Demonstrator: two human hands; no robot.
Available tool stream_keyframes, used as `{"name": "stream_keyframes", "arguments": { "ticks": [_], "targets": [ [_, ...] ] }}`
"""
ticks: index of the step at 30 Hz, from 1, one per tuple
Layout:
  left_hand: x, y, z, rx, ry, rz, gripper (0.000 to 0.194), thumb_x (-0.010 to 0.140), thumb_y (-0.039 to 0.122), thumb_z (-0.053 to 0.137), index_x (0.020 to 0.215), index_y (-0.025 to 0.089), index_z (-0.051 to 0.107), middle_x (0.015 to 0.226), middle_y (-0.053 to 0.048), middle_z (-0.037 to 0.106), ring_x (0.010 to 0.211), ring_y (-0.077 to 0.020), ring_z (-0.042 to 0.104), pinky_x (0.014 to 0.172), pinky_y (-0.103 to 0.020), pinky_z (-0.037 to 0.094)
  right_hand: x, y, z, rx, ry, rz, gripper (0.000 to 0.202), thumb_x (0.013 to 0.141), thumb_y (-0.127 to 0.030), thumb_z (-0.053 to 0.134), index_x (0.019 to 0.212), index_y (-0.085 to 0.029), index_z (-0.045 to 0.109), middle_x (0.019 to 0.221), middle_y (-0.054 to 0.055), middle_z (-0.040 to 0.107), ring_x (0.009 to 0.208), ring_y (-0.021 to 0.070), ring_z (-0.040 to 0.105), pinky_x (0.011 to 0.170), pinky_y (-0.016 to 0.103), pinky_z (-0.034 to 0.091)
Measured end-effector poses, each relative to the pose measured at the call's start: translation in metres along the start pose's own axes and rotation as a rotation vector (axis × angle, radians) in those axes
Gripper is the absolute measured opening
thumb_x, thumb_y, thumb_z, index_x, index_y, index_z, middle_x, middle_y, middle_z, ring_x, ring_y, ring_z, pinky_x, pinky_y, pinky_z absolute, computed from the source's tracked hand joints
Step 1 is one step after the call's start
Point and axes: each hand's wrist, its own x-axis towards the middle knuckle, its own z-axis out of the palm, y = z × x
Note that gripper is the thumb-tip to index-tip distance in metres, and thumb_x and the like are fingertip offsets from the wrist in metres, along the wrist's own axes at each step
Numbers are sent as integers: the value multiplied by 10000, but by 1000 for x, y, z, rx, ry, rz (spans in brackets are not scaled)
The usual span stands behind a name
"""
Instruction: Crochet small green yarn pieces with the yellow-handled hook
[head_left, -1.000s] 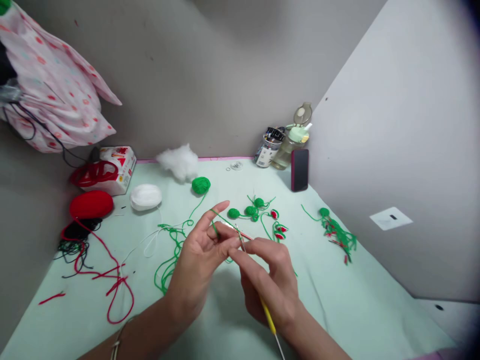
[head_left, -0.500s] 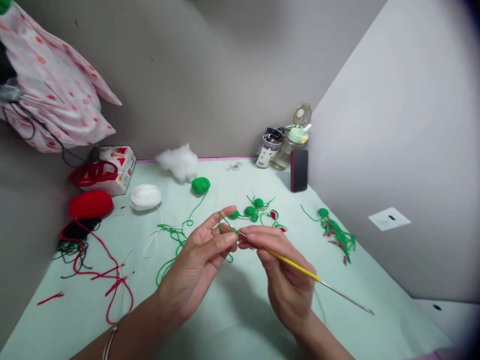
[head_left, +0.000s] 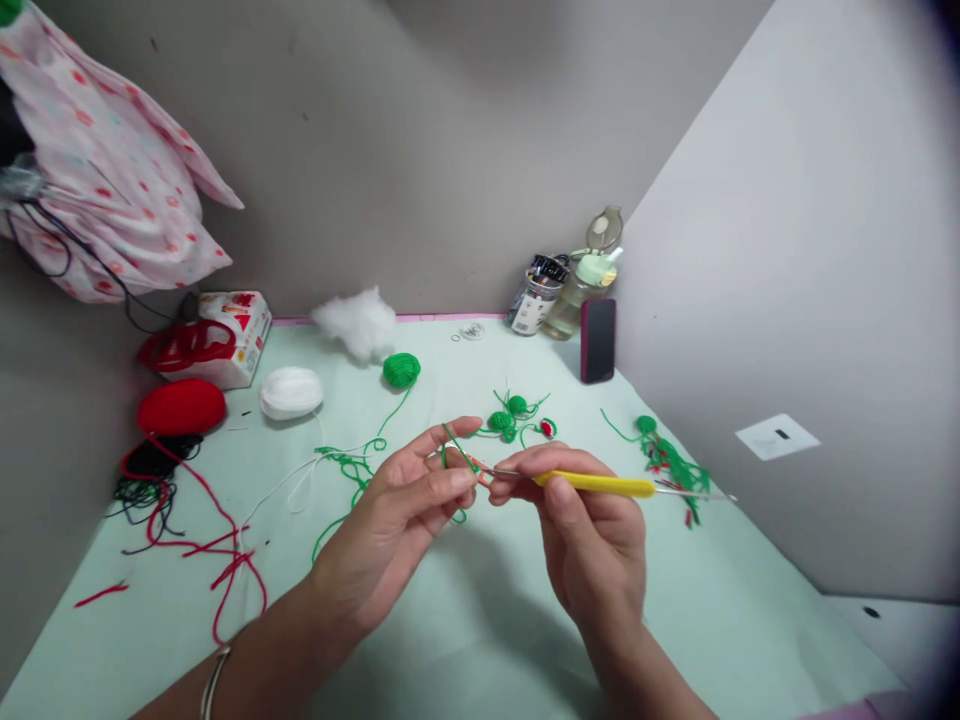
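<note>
My left hand (head_left: 405, 500) pinches green yarn (head_left: 448, 440) between thumb and fingers, and a strand loops over its raised index finger. My right hand (head_left: 589, 530) is closed round a crochet hook (head_left: 600, 484) with a yellow grip and metal ends. The hook's near tip meets the yarn at my left fingertips; its other end points right. Any stitched piece there is mostly hidden by the fingers. Behind the hands lie small green crocheted balls (head_left: 502, 421) with loose tails and a red and green piece (head_left: 548, 429). A green yarn ball (head_left: 402, 371) lies farther back.
At left are a red yarn ball (head_left: 181, 407), a white yarn ball (head_left: 291, 393), black yarn (head_left: 154, 470) and a tissue box (head_left: 251, 330). White stuffing (head_left: 358, 323) sits at the back. A phone (head_left: 598, 341), bottle (head_left: 574, 300) and green scraps (head_left: 675, 465) are at right.
My right hand has turned, swinging the crochet hook from a downward slant to nearly level, its far end raised. My left hand keeps its pinch and has barely shifted.
</note>
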Motion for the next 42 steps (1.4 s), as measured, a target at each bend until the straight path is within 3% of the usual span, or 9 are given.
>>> {"name": "stream_keyframes", "arguments": {
  "ticks": [7, 15, 21, 26, 30, 36, 42],
  "targets": [
    [-1, 1, -3, 36, -67, -14, 430, 831, 224, 863, 1247, 207, 755, 882, -5, 678, 818, -130, 552, 890, -287, 434, 0, -3, 0, 11, 8, -13, 176, 1045, -301, 645, 1060, -248, 812, 992, 48, 757, 823, 168, 751, 766, 326, 647],
    [-3, -1, 2, 116, -26, 70, 520, 827, 243, 872, 1309, 236, 676, 891, -2, 702, 896, -178, 604, 915, -345, 402, 0, -2, 2, -51, -40, -71, 203, 1066, -231, 593, 1098, -272, 789, 1012, 47, 749, 840, 178, 726, 771, 354, 618],
    [-2, -1, 1, 108, -19, 41, 621, 837, 254, 867, 1407, 233, 621, 875, 2, 681, 872, -173, 563, 911, -346, 388, -2, -3, 1, -282, -74, -245, 247, 1061, -179, 577, 1139, -282, 788, 974, 49, 782, 899, 210, 729, 796, 389, 604],
    [-2, 1, 0, 69, -15, 29, 551, 835, 226, 868, 1350, 209, 671, 807, 22, 640, 806, -140, 532, 869, -300, 401, -5, -6, 0, -448, -74, -369, 326, 1033, -93, 571, 1185, -290, 781, 1006, 39, 815, 949, 209, 749, 835, 387, 608],
    [-2, 4, -1, 55, -24, 14, 496, 828, 212, 867, 1298, 173, 713, 765, 26, 624, 763, -125, 526, 829, -278, 413, -4, -5, 0, -391, -55, -289, 280, 1046, -130, 563, 1133, -275, 787, 964, 47, 801, 902, 215, 744, 819, 405, 613],
    [0, 5, -5, 103, -59, 3, 482, 811, 242, 871, 1270, 189, 738, 822, 2, 642, 803, -153, 552, 856, -311, 413, -1, -1, -1, -92, 0, -42, 191, 1057, -235, 607, 1063, -257, 796, 972, 47, 761, 795, 173, 726, 736, 346, 621],
    [2, 4, -6, 136, -64, 25, 463, 807, 254, 868, 1249, 200, 740, 874, -24, 675, 834, -182, 570, 859, -340, 407, 5, -4, 3, 23, 40, -16, 148, 1008, -289, 696, 983, -232, 830, 910, 50, 765, 722, 162, 735, 665, 307, 644]
  ]
}}
